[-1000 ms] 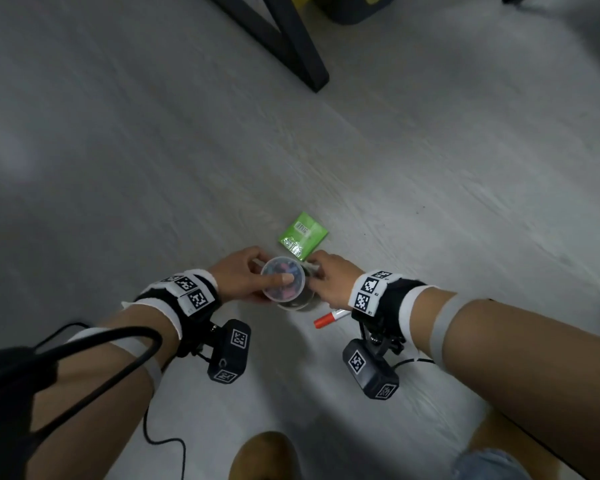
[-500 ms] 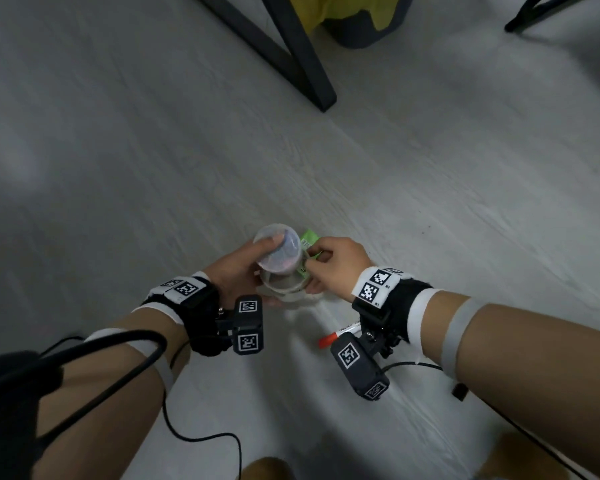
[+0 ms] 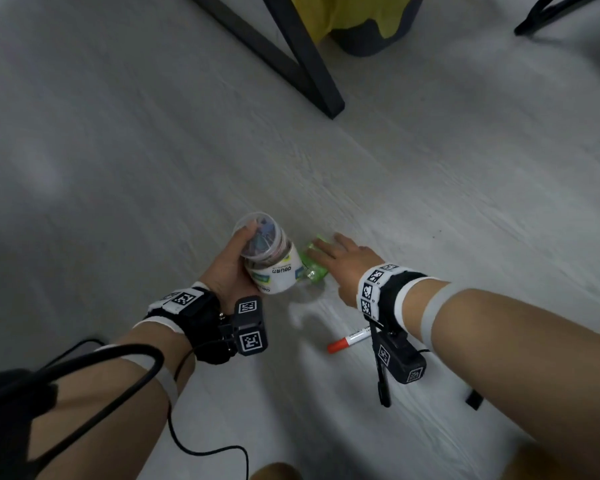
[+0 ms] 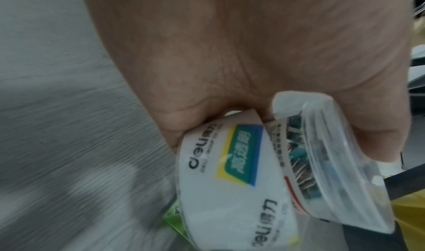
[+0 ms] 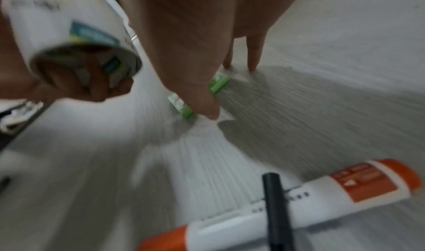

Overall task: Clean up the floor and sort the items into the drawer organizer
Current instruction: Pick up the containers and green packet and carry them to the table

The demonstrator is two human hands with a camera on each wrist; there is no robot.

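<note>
On the floor (image 3: 430, 188), one red-capped marker (image 3: 352, 338) lies nearest, long axis running 2 to 8 o'clock; beyond it, the left hand (image 3: 227, 268) grips one clear tub (image 3: 269, 259) of clips, while the right hand (image 3: 349, 263), fingers spread, touches one green packet (image 3: 312, 268) at its 10 o'clock.

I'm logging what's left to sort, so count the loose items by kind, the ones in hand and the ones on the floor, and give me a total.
Clear tub of clips, held in the left hand: 1
Tape roll, same hand: 1
Green packet under the right hand: 1
Orange-capped marker on the floor: 1
Total: 4
</note>
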